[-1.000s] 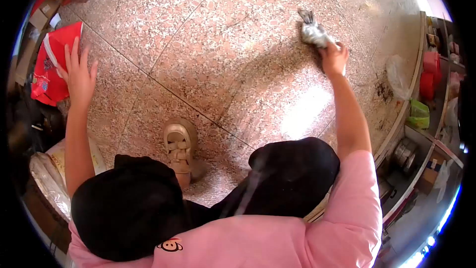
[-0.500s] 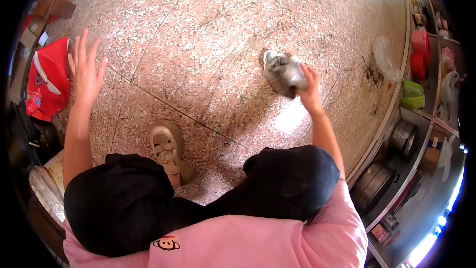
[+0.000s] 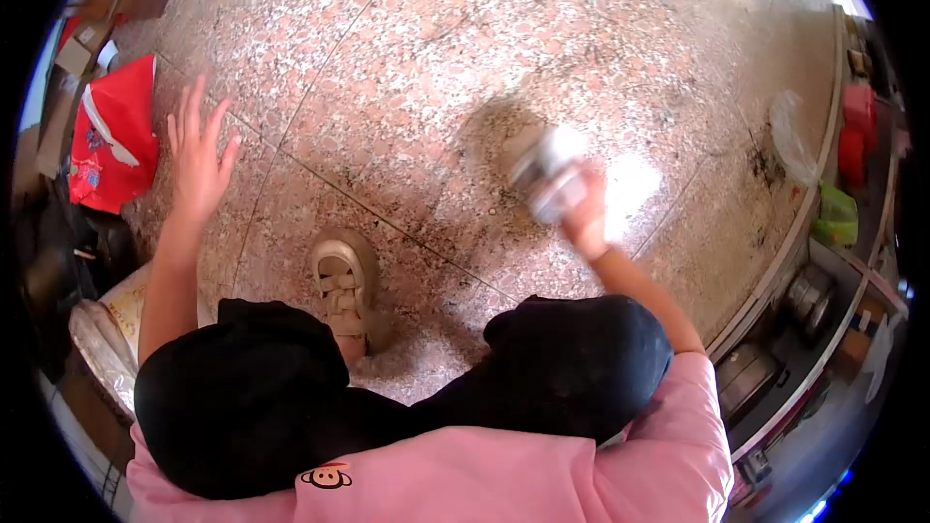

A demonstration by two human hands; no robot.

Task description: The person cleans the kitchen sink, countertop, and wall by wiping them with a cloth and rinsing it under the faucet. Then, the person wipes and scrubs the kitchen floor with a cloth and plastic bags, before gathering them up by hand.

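Here, R hand (image 3: pixel 587 213) grips blurred grey-white item (image 3: pixel 547 169), not yet released; L hand (image 3: pixel 201 169) empty, fingers spread, red bag (image 3: pixel 128 121) to its left.

One blurred item (image 3: pixel 550 167), one sandal (image 3: pixel 341 283), two pots (image 3: pixel 810 295)

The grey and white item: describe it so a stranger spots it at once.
Find the speckled floor beyond the black trousers. Over it, right of the beige shoe, is the right hand. The grey and white item is blurred and gripped there; the shoe is worn.
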